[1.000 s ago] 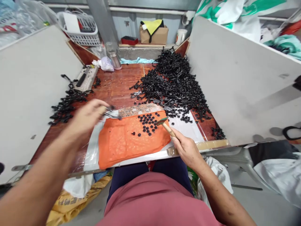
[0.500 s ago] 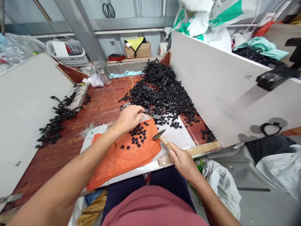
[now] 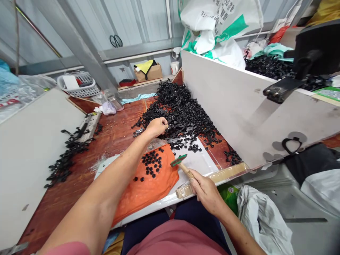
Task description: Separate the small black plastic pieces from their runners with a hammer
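Observation:
My left hand (image 3: pixel 157 127) is at the near edge of a large pile of small black parts (image 3: pixel 183 109). Its fingers are pinched together, and what they hold, if anything, is too small to make out. Wrapped round a wooden handle, my right hand (image 3: pixel 202 187) grips a small hammer (image 3: pixel 179 161) with a green head, held over the right edge of an orange cloth (image 3: pixel 148 194). Several round black pieces (image 3: pixel 152 163) lie scattered on that cloth, partly behind my left forearm. Loose black parts (image 3: pixel 193 147) spill onto a white sheet beside the cloth.
White boards (image 3: pixel 228 88) wall the red-brown table (image 3: pixel 114 131) on the right and left. More black parts (image 3: pixel 66 156) lie along the left board. A plastic basket (image 3: pixel 78 85), a jar (image 3: pixel 114 101) and a mug (image 3: pixel 174 68) stand at the back. A black clamp (image 3: pixel 281 88) grips the right board.
My left hand has moved from above the cloth's upper edge forward to the black pile, its fingers now pinched. The hammer stays in my right hand. The camera view has shifted.

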